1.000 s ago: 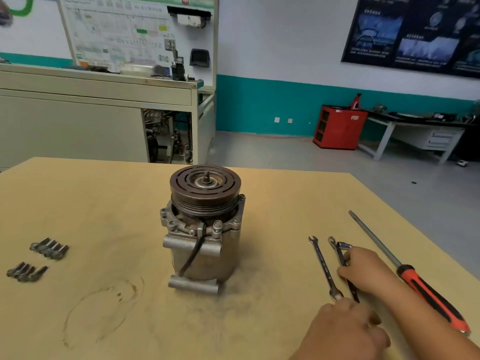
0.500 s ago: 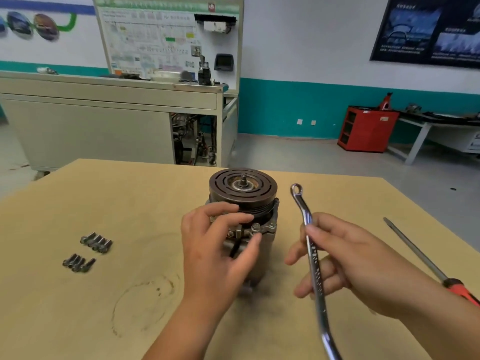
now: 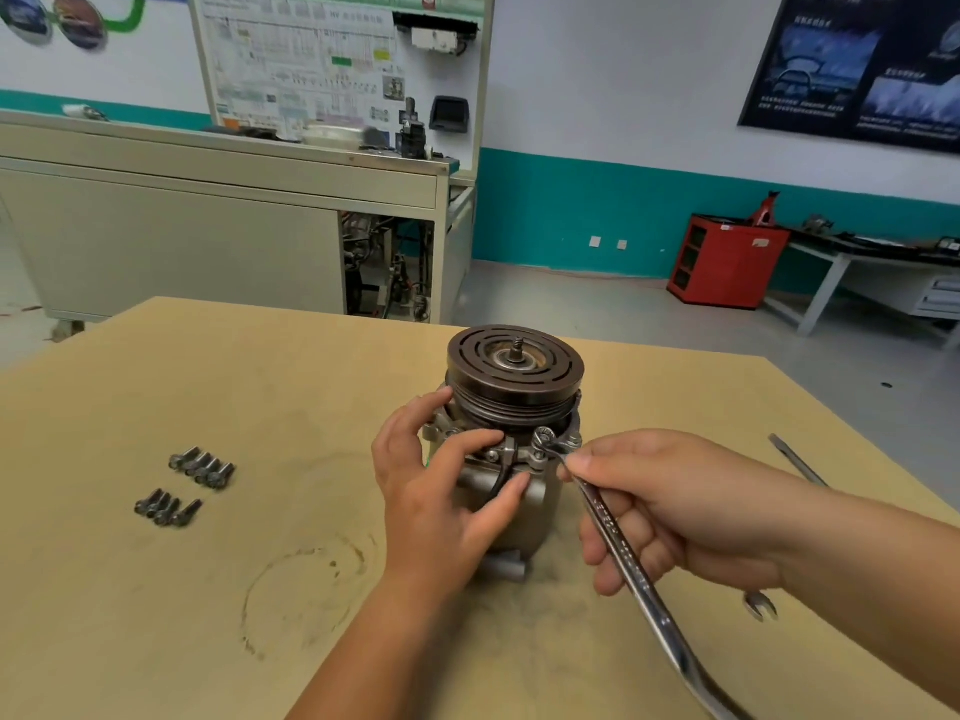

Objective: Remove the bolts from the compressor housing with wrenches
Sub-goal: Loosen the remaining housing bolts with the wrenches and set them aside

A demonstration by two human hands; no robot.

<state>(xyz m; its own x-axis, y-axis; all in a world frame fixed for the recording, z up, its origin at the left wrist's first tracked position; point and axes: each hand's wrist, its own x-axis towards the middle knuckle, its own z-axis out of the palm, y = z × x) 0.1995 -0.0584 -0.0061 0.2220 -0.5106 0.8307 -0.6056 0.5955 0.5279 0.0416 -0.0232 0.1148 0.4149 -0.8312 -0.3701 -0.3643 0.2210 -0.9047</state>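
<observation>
You face a white wall [image 3: 597, 96] with a teal band [image 3: 571, 215] along its foot and a dark poster [image 3: 857, 65]. On the grey floor [image 3: 597, 309] stand a beige cabinet [image 3: 182, 241] carrying a diagram board [image 3: 311, 59], and a red cabinet [image 3: 727, 262] beside a white workbench [image 3: 830, 291]

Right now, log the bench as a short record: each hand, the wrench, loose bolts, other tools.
left hand: grips the compressor
right hand: holds the wrench
wrench end: ring sits over a bolt at the compressor's rim
loose bolts: two clusters on the table, left of compressor
other tools: second wrench and screwdriver, far right
</observation>
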